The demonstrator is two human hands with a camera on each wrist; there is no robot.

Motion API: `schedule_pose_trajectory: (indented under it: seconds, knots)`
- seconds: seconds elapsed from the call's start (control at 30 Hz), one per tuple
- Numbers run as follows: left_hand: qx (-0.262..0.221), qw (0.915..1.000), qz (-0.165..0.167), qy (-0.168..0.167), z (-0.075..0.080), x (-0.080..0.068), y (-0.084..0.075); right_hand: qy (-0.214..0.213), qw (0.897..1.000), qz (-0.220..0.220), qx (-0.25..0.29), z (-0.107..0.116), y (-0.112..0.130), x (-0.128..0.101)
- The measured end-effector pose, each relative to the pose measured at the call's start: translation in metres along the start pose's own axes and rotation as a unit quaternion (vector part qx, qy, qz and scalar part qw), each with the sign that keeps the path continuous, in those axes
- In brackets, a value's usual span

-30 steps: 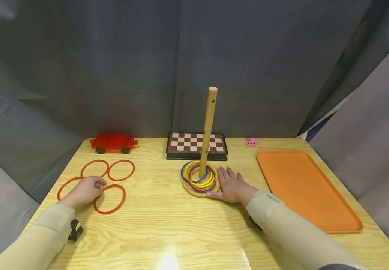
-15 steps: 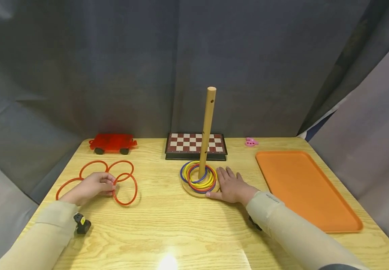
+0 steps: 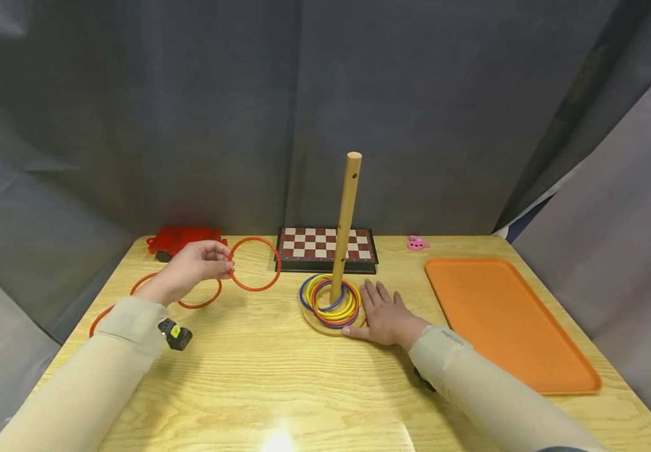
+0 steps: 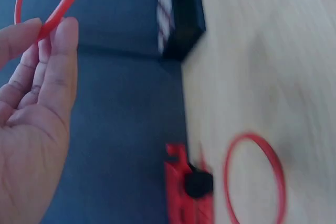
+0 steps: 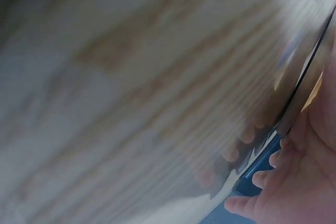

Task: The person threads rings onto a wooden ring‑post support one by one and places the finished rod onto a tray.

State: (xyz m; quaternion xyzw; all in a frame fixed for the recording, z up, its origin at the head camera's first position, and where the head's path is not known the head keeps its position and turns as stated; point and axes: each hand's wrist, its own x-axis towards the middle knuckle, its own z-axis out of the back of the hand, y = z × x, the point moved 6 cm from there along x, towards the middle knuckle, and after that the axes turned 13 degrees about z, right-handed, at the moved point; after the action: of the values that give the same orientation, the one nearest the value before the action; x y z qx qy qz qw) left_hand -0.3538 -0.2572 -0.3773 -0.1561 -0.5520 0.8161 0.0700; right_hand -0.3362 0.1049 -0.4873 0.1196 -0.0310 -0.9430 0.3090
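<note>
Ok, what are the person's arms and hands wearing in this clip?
Both arms wear long beige sleeves to the wrist, the right sleeve with small dark lettering near its cuff. Under the left sleeve sits a small black wrist-mounted device with a yellow spot. Left hand and right hand are bare.

It looked like a staged recording booth, not a lived-in room. Grey cloth curtains (image 3: 189,113) closed in a light wooden table (image 3: 280,389) on 3 sides. Unrelated props sat along its edges: a small chessboard (image 3: 325,246), a red toy wagon (image 3: 178,240), an orange tray (image 3: 506,320) and a pink toy (image 3: 417,243).
</note>
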Motion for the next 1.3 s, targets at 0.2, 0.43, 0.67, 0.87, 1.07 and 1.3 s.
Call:
schedule_pose_trajectory:
  seconds: [0.2,0.43,0.67,0.87,1.07,1.3]
  knots:
    - [-0.048,0.9985,-0.024,-0.011,-0.014,0.007,-0.041,0.001,1.0,-0.009,0.003,-0.002,-0.001,0.001]
    - [-0.184,0.9812,-0.059,-0.011,-0.024,0.01,-0.101,0.0,1.0,-0.013,0.004,-0.003,-0.003,0.001]
    - [-0.283,0.9521,-0.11,0.032,-0.042,0.015,-0.163,0.005,1.0,-0.015,0.001,-0.004,-0.004,0.002]
    - [-0.313,0.9428,-0.105,0.049,-0.061,0.028,-0.19,0.005,1.0,-0.011,-0.003,-0.007,-0.005,0.004]
    - [-0.305,0.9497,-0.065,0.025,-0.073,0.043,-0.189,0.004,1.0,-0.007,0.003,-0.007,-0.002,0.004]
    - [-0.247,0.9689,0.009,0.006,-0.085,0.056,-0.146,0.005,1.0,-0.008,-0.001,-0.005,0.002,0.004]
